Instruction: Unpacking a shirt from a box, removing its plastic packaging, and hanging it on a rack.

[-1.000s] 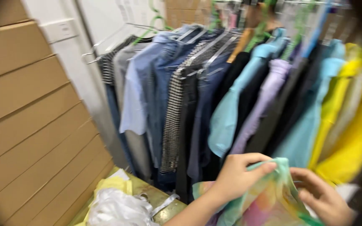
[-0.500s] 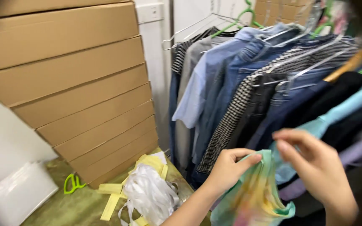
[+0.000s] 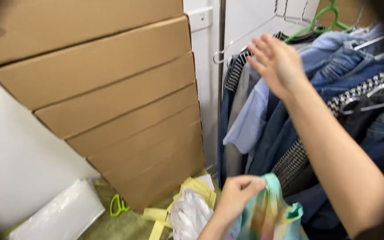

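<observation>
The right hand (image 3: 277, 62) has let go of the pastel garment (image 3: 270, 213) and risen to the hanging clothes; the left hand (image 3: 236, 195) still holds it.

Head view: the left hand's fingers are pinched shut on the soft, tie-dye fabric, low beside the clothes rail (image 3: 222, 80). The right hand is open, fingers spread, empty, near the striped garment (image 3: 236, 73) and one green hanger (image 3: 323, 18) at the rail's top. Denim, pale blue and checked clothes hang right of the rail. Left of the rail lean about six flat cardboard boxes (image 3: 112, 102); below them lie a crumpled white bag (image 3: 190, 218), yellow cloth (image 3: 196, 189) and a green clip (image 3: 118, 205).
</observation>
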